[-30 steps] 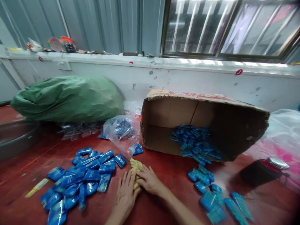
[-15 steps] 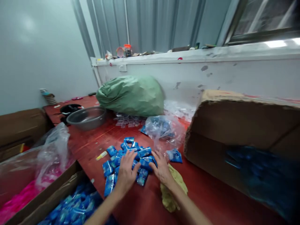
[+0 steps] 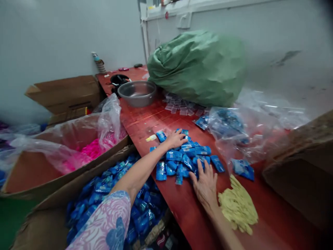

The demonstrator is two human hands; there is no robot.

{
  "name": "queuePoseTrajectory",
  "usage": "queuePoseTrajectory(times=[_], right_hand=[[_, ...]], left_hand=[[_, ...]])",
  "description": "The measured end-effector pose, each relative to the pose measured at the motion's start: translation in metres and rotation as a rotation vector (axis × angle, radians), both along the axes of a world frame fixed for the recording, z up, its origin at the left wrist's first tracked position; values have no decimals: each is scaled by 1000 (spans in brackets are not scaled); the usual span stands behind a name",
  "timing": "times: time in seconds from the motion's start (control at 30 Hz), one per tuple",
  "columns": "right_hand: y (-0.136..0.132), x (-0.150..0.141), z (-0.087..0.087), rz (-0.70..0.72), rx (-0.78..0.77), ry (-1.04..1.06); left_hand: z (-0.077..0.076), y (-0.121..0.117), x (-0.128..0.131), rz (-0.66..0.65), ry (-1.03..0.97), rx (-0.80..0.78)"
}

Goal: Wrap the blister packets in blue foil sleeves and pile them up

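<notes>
Several small blue packets (image 3: 174,156) lie in a loose pile on the red tabletop (image 3: 179,205). My left hand (image 3: 174,139) reaches over the far left part of the pile, fingers stretched out and resting on the packets. At the pile's near right edge, my right hand (image 3: 206,180) has its fingers spread, the tips touching packets. Neither hand is gripping anything that I can see. A crumpled yellow glove-like bundle (image 3: 239,206) lies just right of my right wrist. One flat blue packet (image 3: 242,169) sits apart, right of the pile.
Below the table's left edge stands a cardboard box (image 3: 39,222) of blue packets, beside a plastic-lined box with pink items (image 3: 88,154). Behind the pile are a grey basin (image 3: 137,100), a large green sack (image 3: 197,69) and a clear bag (image 3: 229,128). A carton (image 3: 299,170) stands right.
The view has turned left and down, showing more of the boxes beside the table. My left hand has moved to the pile's far side; my right hand has come to its near edge.
</notes>
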State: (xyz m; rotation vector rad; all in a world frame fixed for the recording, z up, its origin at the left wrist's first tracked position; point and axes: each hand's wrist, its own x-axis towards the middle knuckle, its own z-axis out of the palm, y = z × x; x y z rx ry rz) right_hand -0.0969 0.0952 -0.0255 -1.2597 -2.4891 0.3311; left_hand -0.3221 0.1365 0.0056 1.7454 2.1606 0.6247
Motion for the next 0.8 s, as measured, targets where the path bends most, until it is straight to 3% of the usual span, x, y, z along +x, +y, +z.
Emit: queuePoseTrajectory(times=[0.13,0.4,0.5,0.63,0.73,0.8], right_hand=[[-14,-8,-9,47,16,20],[-68,-35,-9,165,-10,60],[-91,-48,-8,275,-15,83],[-127,-62,2,509,-13,103],[-134,-62,16,699,5,152],[-115,-58,24,691,59,216]], left_hand=[[-2,-44,3,45,49,38],[4,-154,-9,134,138,105],[1,-202,-17,181,222,134],[-1,-263,-28,298,290,57],[6,-282,-33,413,319,115],[12,-271,-38,453,325,179]])
